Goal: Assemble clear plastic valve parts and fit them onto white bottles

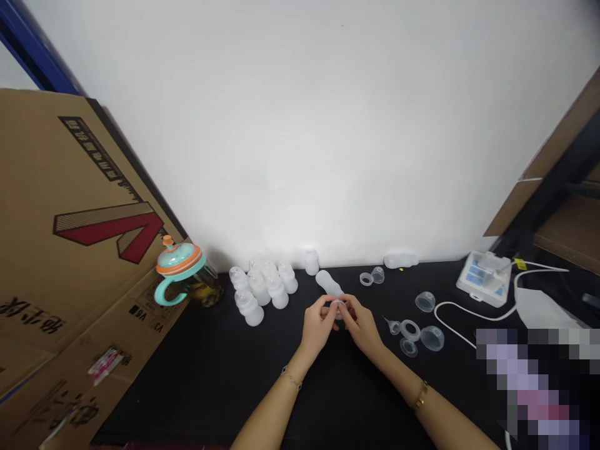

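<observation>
My left hand [317,323] and my right hand [358,319] meet over the black table, fingertips pinched on a small translucent ring-shaped part [337,304] between them. Its lower side is partly hidden by my fingers. Just beyond my hands lies a white bottle body [329,284] on its side. Several capped white bottles [258,286] stand in a group to the left, and another bottle [311,261] stands by the wall. To the right lie a white ring [410,330], a clear dome cap [432,338], a clear disc part [409,347] and a small teat-like piece [394,327].
A lidded jug [180,269] stands at the left beside large cardboard boxes [70,250]. Farther right are another dome cap [425,302], a ring [366,279], a lying white bottle [400,260], a white case [484,278] and a looping white cable [455,304].
</observation>
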Motion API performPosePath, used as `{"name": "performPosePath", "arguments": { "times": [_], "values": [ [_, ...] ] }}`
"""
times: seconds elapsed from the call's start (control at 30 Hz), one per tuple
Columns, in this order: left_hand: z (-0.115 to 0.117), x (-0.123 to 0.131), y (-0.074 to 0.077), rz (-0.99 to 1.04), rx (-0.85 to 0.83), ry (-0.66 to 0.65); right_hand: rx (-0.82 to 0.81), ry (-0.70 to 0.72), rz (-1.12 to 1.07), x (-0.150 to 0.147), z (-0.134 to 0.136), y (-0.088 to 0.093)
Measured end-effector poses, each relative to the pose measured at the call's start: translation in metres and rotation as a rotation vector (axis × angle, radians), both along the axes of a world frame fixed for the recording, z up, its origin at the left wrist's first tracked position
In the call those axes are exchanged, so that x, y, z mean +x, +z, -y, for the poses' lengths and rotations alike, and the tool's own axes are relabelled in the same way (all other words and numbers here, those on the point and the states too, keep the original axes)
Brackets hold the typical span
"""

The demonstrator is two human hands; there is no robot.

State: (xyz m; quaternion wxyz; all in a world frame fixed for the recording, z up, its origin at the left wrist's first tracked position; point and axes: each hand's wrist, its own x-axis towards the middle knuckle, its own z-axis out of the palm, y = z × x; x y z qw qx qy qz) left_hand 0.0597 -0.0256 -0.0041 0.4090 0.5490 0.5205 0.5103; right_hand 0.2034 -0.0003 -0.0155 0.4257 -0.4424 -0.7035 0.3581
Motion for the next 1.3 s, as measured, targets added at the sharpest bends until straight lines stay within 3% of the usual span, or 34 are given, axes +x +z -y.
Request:
{"name": "performPosePath", "arguments": {
  "times": [0.63,1.3],
  "values": [
    [-0.0034,-0.0013,-0.0021,0.067,-0.029,-0.042,0.027,0.000,0.035,0.0003,-0.0026,-0.0037],
    [-0.0031,-0.0013,-0.0026,-0.006,-0.013,-0.015,0.043,-0.005,0.058,0.0003,-0.0033,-0.0025]
  ]
}}
